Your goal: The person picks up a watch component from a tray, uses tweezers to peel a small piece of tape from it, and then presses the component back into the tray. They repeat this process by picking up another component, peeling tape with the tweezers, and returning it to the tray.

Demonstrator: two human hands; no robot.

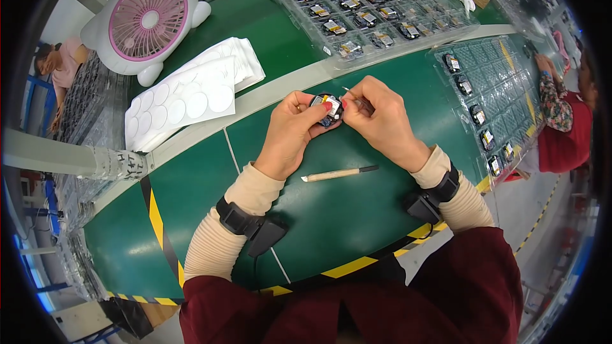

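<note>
My left hand [294,129] is closed around a small round electronic module [333,107], dark-rimmed with a pale and yellow middle. Its thumb presses on the top of the module. Close against the right side of the module, my right hand [381,116] is pinched. A thin, light tip [346,89] shows at its fingers, but the rest is hidden and I cannot tell its kind. Below both hands, a craft knife [339,174] with a tan handle lies on the green work surface [344,223].
Clear trays [322,51] of similar modules stand beyond a pale rail. Another tray [468,118] is at right, beside a co-worker in red [564,134]. White sheets of round stickers [185,105] and a pink-and-white fan [150,22] are at left. Another person [64,64] is at far left.
</note>
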